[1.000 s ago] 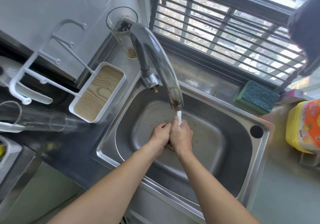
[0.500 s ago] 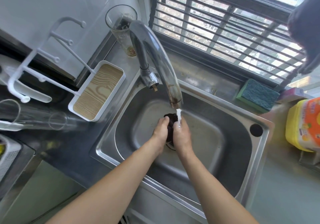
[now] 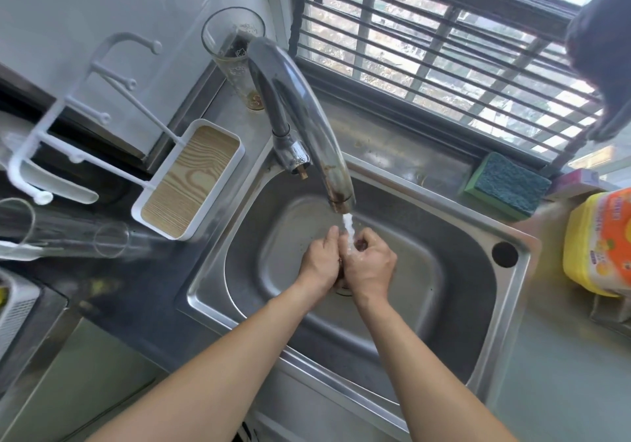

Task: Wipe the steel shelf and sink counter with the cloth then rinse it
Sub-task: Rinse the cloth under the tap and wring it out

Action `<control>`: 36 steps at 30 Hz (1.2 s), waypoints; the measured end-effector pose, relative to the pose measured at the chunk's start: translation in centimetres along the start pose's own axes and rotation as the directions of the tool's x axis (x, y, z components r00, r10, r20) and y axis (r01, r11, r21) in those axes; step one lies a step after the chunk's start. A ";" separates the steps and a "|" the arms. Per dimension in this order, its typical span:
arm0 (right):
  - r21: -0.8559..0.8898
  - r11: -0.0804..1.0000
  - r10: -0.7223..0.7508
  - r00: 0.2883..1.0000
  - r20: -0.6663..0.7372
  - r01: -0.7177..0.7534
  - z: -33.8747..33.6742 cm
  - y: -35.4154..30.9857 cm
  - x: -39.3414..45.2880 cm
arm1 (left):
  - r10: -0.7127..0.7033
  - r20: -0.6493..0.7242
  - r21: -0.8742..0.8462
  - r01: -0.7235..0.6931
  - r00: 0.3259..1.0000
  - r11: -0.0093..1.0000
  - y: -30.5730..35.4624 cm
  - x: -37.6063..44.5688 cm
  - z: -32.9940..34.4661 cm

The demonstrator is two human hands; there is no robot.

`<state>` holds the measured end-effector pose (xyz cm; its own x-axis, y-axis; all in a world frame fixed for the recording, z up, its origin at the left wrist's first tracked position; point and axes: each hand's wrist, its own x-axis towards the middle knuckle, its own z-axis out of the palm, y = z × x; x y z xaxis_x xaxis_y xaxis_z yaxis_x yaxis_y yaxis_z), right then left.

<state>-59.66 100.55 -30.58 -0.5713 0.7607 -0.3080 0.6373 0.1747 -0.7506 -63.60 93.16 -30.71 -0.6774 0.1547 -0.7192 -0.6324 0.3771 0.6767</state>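
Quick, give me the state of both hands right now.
Left hand: closed, pressed against the right under the running water, squeezing the dark cloth.
Right hand: closed on the same cloth, which barely shows between them.

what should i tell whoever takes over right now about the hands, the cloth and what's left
Left hand and right hand: pressed together over the steel sink basin, closed around a small dark cloth that barely shows between them.
Curved chrome tap: running, its white stream landing on the cloth between the hands.
Done: rinsing is under way; whether the shelf and counter were wiped cannot be told from this view.
Left: finish the rinse, probably wring the cloth out, shut the tap.
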 end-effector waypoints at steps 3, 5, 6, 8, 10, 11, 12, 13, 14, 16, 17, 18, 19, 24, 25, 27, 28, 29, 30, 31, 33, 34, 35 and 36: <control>-0.063 0.996 0.074 0.995 0.064 -0.070 -0.4 0.3 0.4 | 0.010 0.007 0.086 -0.010 1.000 0.996 -0.1 -0.2 -0.2; -0.065 0.989 0.137 0.987 0.087 -0.132 -0.5 0.2 0.7 | 0.033 0.008 0.147 -0.034 0.999 0.989 0.0 -0.1 -0.5; -0.059 0.982 0.183 0.979 0.094 -0.178 -0.5 0.2 0.8 | 0.060 0.005 0.168 -0.060 0.998 0.984 0.1 -0.1 -0.6; -0.005 0.956 0.291 0.950 0.114 -0.292 -0.4 0.0 1.2 | 0.157 -0.021 0.237 -0.148 0.987 0.960 0.0 0.0 -0.6; 0.125 0.912 0.376 0.917 0.128 -0.392 -0.2 -0.1 1.5 | 0.254 -0.092 0.315 -0.214 0.963 0.924 -0.2 0.2 -0.8; 0.179 0.892 0.397 0.909 0.130 -0.415 -0.1 -0.2 1.6 | 0.237 -0.156 0.311 -0.180 0.959 0.933 -0.3 0.3 -1.0; 0.224 0.880 0.400 0.908 0.126 -0.418 0.0 -0.4 1.6 | 0.138 -0.217 0.236 -0.086 0.966 0.968 -0.2 0.5 -1.3; 0.265 0.872 0.394 0.911 0.123 -0.412 0.0 -0.5 1.5 | -0.054 -0.224 0.054 0.067 0.973 0.996 0.3 0.6 -1.5; 0.304 0.861 0.386 0.913 0.129 -0.407 0.0 -0.6 1.4 | -0.280 -0.133 -0.166 0.257 0.951 0.952 0.5 0.6 -1.7; 0.350 0.847 0.357 0.916 0.180 -0.399 0.0 -0.6 1.2 | -0.431 0.064 -0.318 0.427 0.900 0.846 0.9 0.2 -1.8; 0.326 0.871 0.313 0.927 0.207 -0.368 0.1 -0.5 1.1 | -0.402 0.104 -0.276 0.415 0.910 0.867 1.0 0.1 -1.7; 0.266 0.913 0.252 0.940 0.229 -0.309 0.2 -0.4 0.8 | -0.356 0.111 -0.218 0.372 0.928 0.902 1.0 0.1 -1.4; 0.199 0.950 0.190 0.951 0.244 -0.240 0.4 -0.3 0.5 | -0.300 0.100 -0.165 0.313 0.949 0.935 1.1 0.3 -1.2; 0.099 0.993 0.049 0.981 0.188 -0.069 0.9 0.2 -0.8 | -0.158 0.006 -0.078 0.158 0.987 0.984 0.6 1.4 -0.3; 0.093 0.992 0.070 0.983 0.172 -0.087 0.8 0.2 -0.6 | -0.163 -0.028 -0.128 0.158 0.986 0.979 0.4 1.3 -0.2; 0.122 0.975 0.181 0.981 0.072 -0.188 0.3 0.3 0.1 | -0.179 -0.159 -0.207 0.144 0.971 0.968 -0.1 1.4 -0.4; 0.160 0.957 0.246 0.969 -0.004 -0.243 -0.1 0.4 0.6 | -0.184 -0.261 -0.217 0.128 0.948 0.968 -0.3 1.6 -0.6; 0.200 0.937 0.305 0.950 -0.068 -0.286 -0.3 0.4 1.0 | -0.201 -0.369 -0.234 0.119 0.907 0.965 -0.4 1.6 -1.0; 0.228 0.922 0.344 0.932 -0.109 -0.314 -0.5 0.5 1.2 | -0.243 -0.463 -0.266 0.128 0.853 0.956 -0.4 1.4 -1.5; 0.256 0.909 0.365 0.924 -0.112 -0.328 -0.5 0.5 1.4 | -0.297 -0.492 -0.318 0.148 0.818 0.937 -0.3 1.4 -1.8; 0.315 0.888 0.349 0.937 0.013 -0.335 -0.2 0.4 1.0 | -0.365 -0.299 -0.456 0.203 0.882 0.866 -0.2 1.6 -1.6; 0.328 0.878 0.326 0.937 0.128 -0.350 0.1 0.3 0.7 | -0.380 -0.155 -0.473 0.270 0.912 0.839 0.0 1.4 -1.3; 0.316 0.868 0.306 0.914 0.266 -0.383 0.4 0.1 0.4 | -0.388 -0.053 -0.448 0.325 0.920 0.833 0.2 1.1 -1.1; 0.285 0.861 0.295 0.870 0.397 -0.422 0.6 0.0 0.2 | -0.384 0.010 -0.402 0.355 0.923 0.844 0.1 1.0 -0.9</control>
<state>-60.08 100.31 -30.96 -0.5141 0.4650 -0.7207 0.6420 -0.3486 -0.6829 -64.69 92.55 -31.21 -0.3793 0.0069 -0.9253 -0.9253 0.0057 0.3793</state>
